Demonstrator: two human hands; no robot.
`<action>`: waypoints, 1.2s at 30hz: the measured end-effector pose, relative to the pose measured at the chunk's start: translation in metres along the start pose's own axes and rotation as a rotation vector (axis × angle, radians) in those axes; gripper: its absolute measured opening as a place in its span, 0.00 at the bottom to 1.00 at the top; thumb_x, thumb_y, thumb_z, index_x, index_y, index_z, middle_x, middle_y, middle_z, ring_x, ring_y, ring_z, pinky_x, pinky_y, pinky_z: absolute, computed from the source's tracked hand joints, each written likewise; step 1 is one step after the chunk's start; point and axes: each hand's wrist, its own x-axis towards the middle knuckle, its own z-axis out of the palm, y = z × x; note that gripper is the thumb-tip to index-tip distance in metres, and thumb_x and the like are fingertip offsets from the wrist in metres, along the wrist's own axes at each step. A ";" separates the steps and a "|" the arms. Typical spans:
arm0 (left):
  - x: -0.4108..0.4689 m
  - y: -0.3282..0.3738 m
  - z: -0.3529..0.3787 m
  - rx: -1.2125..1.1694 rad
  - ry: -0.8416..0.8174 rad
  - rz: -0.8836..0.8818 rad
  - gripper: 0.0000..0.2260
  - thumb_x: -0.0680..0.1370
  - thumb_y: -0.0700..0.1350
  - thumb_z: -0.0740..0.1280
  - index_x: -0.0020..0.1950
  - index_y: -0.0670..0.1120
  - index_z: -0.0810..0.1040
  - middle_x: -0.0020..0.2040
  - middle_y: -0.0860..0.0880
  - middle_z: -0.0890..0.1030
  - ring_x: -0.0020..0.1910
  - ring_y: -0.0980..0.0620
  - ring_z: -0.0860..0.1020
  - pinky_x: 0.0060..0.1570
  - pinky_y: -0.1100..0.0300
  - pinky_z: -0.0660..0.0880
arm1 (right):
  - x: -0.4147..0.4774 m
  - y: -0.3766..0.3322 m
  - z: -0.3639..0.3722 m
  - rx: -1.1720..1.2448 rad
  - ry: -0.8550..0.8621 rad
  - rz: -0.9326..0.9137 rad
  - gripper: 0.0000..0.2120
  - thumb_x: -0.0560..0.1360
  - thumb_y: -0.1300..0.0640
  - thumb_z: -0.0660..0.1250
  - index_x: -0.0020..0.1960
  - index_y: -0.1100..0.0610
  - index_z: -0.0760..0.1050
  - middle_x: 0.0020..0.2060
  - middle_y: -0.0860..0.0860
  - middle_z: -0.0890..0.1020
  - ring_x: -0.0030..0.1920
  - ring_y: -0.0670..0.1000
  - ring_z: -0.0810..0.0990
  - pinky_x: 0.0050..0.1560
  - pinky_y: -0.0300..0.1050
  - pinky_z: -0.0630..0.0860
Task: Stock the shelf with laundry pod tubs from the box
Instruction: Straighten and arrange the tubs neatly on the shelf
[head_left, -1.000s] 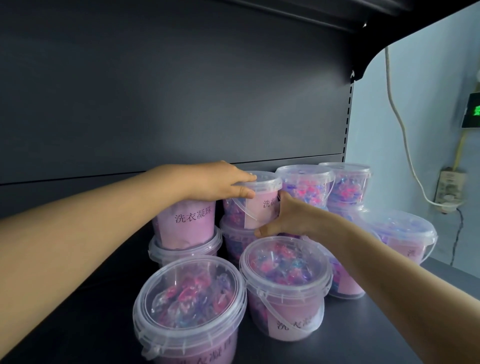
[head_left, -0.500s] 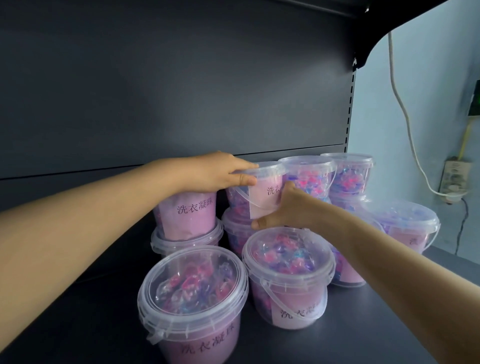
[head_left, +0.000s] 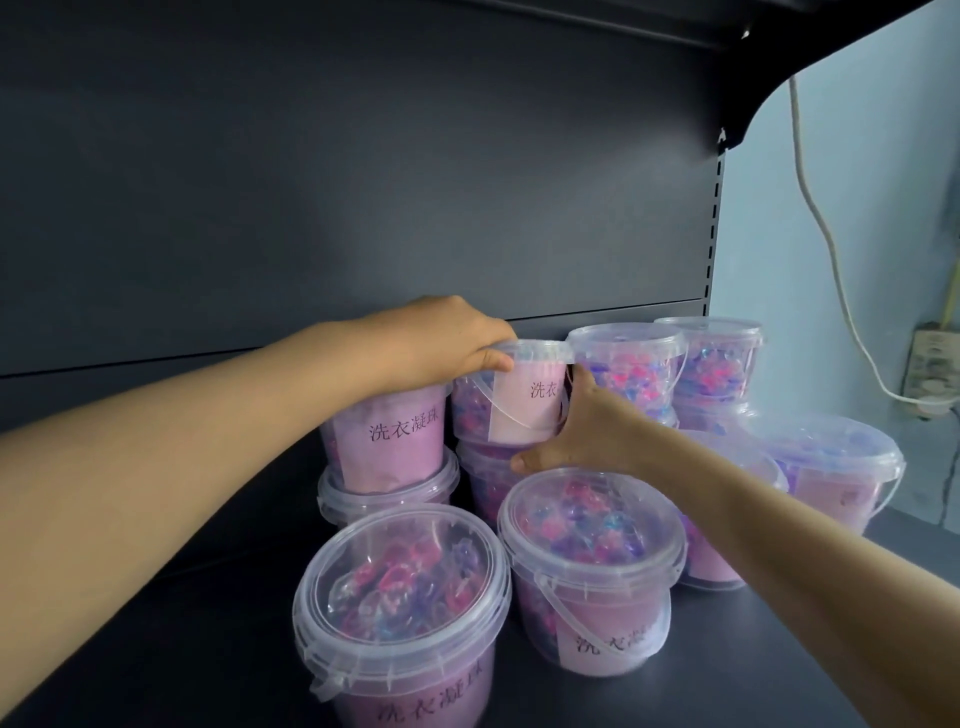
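A clear round plastic tub with a snap lid (head_left: 511, 400) stands in the upper tier on the dark matte metal shelf (head_left: 234, 649), atop another tub. The left hand (head_left: 457, 338) grips its lid rim, fingers curled over the top and thumb on the front. The right hand (head_left: 584, 431) cups its lower right side, thumb stretched along the base. Its pink paper label reads "洗衣", the rest hidden behind the right hand. The neighbouring tub to the left (head_left: 395, 436) shows the full "洗衣凝珠". Glossy pink, blue and purple pods fill the front tub (head_left: 592, 561) under its ribbed transparent lid, with a thin bail handle hanging down.
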 end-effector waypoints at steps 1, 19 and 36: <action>-0.001 0.000 -0.001 0.042 0.011 0.006 0.20 0.80 0.55 0.55 0.70 0.50 0.68 0.62 0.44 0.78 0.61 0.43 0.74 0.57 0.56 0.68 | -0.003 -0.003 0.003 -0.058 0.037 0.002 0.59 0.59 0.42 0.79 0.75 0.62 0.47 0.63 0.55 0.74 0.62 0.56 0.73 0.55 0.46 0.70; -0.005 0.003 0.003 -0.109 0.002 -0.014 0.20 0.79 0.53 0.62 0.70 0.50 0.71 0.65 0.48 0.77 0.61 0.48 0.74 0.57 0.62 0.67 | 0.008 0.010 -0.010 0.071 -0.090 -0.104 0.50 0.59 0.45 0.80 0.71 0.55 0.55 0.60 0.46 0.72 0.64 0.51 0.71 0.61 0.44 0.69; -0.010 0.007 0.001 -0.197 0.050 -0.065 0.18 0.79 0.49 0.62 0.70 0.51 0.71 0.56 0.47 0.78 0.55 0.45 0.75 0.40 0.70 0.60 | 0.008 0.013 -0.019 -0.005 -0.122 -0.159 0.47 0.61 0.47 0.80 0.70 0.59 0.57 0.56 0.48 0.73 0.57 0.51 0.73 0.54 0.42 0.69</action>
